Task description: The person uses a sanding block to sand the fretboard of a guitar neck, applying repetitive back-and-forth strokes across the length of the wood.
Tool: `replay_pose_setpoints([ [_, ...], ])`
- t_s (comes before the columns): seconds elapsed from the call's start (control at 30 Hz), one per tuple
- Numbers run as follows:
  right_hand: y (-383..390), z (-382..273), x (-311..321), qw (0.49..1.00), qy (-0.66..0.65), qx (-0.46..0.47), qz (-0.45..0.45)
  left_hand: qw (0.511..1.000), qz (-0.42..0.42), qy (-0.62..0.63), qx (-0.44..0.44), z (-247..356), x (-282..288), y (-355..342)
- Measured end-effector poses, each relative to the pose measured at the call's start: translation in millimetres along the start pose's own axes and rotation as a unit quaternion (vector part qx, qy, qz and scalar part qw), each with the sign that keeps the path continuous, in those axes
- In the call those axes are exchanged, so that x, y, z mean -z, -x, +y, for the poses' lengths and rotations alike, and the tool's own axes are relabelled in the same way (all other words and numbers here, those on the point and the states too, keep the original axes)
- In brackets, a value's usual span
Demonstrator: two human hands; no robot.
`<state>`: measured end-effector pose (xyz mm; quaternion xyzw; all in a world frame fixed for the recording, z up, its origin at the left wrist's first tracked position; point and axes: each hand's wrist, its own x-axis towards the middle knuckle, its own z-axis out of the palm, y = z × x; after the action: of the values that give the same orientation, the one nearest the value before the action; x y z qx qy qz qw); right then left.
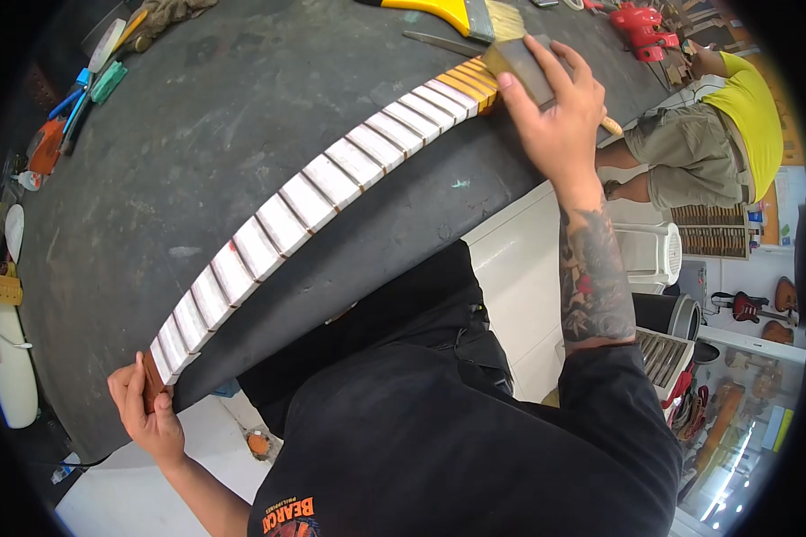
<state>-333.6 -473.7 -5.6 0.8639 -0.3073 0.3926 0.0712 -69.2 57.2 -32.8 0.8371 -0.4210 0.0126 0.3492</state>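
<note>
A guitar neck (278,221) lies diagonally across the dark bench, bowed by the lens. White masking tape covers the wood between its metal frets, and yellow tape covers the far right end. My right hand (560,121) grips a greyish-tan sanding block (530,76) over that yellow-taped end, thumb on the near side. My left hand (152,416) is closed around the bare brown wood (155,376) at the near left end. Beyond the block lie a paintbrush (434,9) with a yellow handle and a thin pointed metal tool (439,42). A wooden handle (612,126) shows behind my right wrist.
Dark bench top (152,143) extends around the neck. Pens and small tools (81,98) lie at the far left, near a white guitar body (11,367). A red tool (643,31) sits far right. Another person (716,134) stands beyond the bench, near a white stool (645,251).
</note>
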Motion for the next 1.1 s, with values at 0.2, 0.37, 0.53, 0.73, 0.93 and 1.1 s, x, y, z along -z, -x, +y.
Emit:
replay_pose_setpoints([
  [0.2,25.9,-112.5,30.8,0.996,-0.077,0.002,-0.044,0.998,0.006,-0.003,-0.059,-9.1,0.6,3.6],
  [0.37,89.1,-259.1,52.2,0.943,-0.311,0.052,-0.105,1.000,0.002,0.024,0.005,-7.5,4.0,6.0],
  [0.53,59.8,-197.9,49.1,0.967,-0.228,0.001,-0.113,1.000,-0.006,0.024,0.013,-13.8,9.3,5.7],
  [0.73,5.0,-6.8,7.2,1.000,0.017,-0.019,0.010,0.999,0.005,0.006,-0.044,-10.1,1.3,1.9],
  [0.93,31.7,-99.6,26.4,0.994,-0.104,-0.008,-0.019,1.000,-0.004,0.015,0.021,-4.3,4.4,2.7],
  [1.1,83.3,-241.2,42.3,0.945,-0.320,0.057,-0.040,0.999,-0.007,0.025,0.022,-10.1,7.1,4.8],
])
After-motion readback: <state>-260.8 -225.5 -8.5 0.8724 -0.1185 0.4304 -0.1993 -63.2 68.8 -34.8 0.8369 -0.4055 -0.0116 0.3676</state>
